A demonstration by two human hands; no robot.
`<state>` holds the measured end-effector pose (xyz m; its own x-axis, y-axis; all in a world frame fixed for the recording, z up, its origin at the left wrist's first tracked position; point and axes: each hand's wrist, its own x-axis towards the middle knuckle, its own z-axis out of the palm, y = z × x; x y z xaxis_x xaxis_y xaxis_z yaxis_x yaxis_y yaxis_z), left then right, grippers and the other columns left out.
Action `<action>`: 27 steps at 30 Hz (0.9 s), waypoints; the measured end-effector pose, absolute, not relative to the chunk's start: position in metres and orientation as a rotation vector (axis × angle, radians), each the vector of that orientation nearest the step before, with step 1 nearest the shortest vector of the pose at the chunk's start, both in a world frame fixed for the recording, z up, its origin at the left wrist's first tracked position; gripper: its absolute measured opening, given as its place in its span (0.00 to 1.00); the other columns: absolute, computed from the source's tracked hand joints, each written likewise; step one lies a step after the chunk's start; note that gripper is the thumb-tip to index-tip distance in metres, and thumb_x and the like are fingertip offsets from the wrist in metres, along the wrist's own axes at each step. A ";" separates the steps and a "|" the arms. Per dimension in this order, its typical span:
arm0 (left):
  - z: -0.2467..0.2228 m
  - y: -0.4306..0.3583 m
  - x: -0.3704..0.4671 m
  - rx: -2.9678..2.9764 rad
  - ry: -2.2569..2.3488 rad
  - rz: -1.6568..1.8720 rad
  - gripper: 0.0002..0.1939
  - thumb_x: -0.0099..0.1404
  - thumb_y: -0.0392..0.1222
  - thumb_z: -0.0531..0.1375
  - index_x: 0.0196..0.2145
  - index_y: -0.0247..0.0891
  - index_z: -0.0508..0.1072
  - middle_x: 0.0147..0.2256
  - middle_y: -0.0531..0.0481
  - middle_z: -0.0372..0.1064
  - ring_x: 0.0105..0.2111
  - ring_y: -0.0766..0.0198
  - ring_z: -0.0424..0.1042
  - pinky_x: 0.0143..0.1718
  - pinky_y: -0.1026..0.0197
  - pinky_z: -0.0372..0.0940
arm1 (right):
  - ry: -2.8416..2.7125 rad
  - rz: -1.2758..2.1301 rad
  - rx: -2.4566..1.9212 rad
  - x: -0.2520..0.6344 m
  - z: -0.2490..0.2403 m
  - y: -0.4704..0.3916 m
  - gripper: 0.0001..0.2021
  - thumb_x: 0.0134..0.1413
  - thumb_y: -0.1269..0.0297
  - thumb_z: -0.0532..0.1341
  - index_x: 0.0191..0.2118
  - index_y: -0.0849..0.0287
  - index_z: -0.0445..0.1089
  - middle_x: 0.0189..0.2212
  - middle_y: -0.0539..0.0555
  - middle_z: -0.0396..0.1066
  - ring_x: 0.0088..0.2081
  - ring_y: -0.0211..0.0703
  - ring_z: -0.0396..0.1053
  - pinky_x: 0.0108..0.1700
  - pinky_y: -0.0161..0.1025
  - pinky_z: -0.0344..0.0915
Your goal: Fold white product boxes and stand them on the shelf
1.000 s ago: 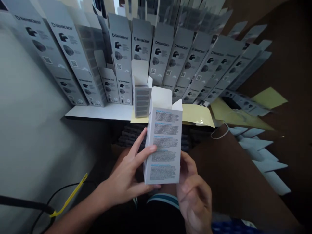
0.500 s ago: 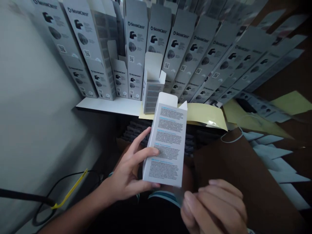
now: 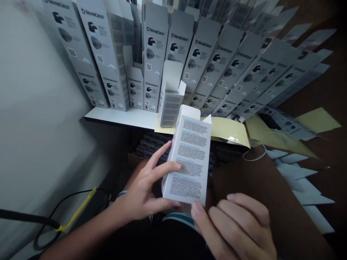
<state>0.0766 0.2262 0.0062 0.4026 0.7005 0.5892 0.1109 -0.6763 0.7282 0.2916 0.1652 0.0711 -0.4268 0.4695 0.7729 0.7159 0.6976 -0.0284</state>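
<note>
While left hand (image 3: 141, 193) holds carton (image 3: 192, 155) — right hand (image 3: 234, 224) closer again.

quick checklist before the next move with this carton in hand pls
1. Left hand supporting the held carton: ok, fingers along it, thumb at its base.
2. Right hand lined up near its bottom edge: ok; whether it pinches anything: cannot tell.
3. Top flaps folded shut: not ok, sticking up.
4. Carton contents: cannot tell, inside hidden.
5. Carton behind upright on the yellow sheet: ok.
</note>
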 end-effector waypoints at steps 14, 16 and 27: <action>0.005 0.226 0.077 2.067 0.680 1.252 0.34 0.60 0.46 0.67 0.62 0.53 0.60 0.71 0.46 0.40 0.68 0.43 0.49 0.62 0.41 0.64 | -2.258 -0.570 -0.772 0.291 0.060 0.175 0.07 0.59 0.73 0.63 0.34 0.56 0.77 0.22 0.45 0.76 0.30 0.34 0.72 0.44 0.38 0.68; 0.004 0.226 0.076 2.061 0.679 1.256 0.34 0.61 0.46 0.66 0.62 0.53 0.60 0.71 0.45 0.40 0.68 0.43 0.50 0.61 0.42 0.64 | -2.211 -0.565 -0.729 0.290 0.056 0.178 0.05 0.58 0.73 0.63 0.34 0.57 0.77 0.21 0.45 0.74 0.30 0.35 0.71 0.44 0.39 0.67; 0.004 0.223 0.073 2.068 0.639 1.248 0.35 0.62 0.34 0.64 0.62 0.54 0.59 0.71 0.48 0.38 0.69 0.48 0.47 0.63 0.49 0.63 | -1.943 0.101 -0.788 0.285 0.050 0.183 0.07 0.57 0.76 0.61 0.38 0.61 0.75 0.26 0.51 0.61 0.32 0.42 0.63 0.33 0.44 0.67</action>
